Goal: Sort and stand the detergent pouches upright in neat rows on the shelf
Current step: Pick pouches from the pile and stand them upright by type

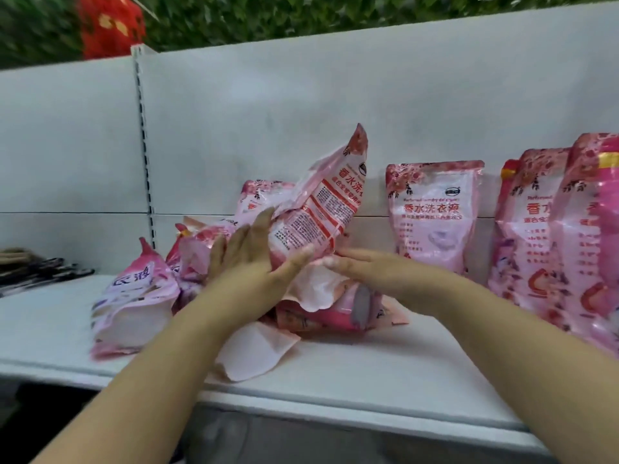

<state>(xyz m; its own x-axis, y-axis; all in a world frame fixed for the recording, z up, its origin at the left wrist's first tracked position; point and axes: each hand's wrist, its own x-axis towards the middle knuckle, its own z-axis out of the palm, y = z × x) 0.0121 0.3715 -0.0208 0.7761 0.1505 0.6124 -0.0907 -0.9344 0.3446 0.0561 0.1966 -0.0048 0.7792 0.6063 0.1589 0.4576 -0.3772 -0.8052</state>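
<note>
Shelf (368, 373): standing pouches (435, 216) are upright at right, while a heap (134, 303) lies slumped and flat at centre-left. The job looks part done, with the heap left to sort. A tilted pouch (321, 209) rises over the heap between both hands. The left hand (248, 256) lies flat on its side, thumb spread beneath, and the right hand (361, 266), fingers straight, touches its lower edge.

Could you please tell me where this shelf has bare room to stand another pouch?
Bare shelf lies at the front right, between the fallen heap and the upright row, and at the left end, between the leaning pouch and the dark items. The middle is crowded: the left hand and right hand press the tilted pouch above the heap.
</note>
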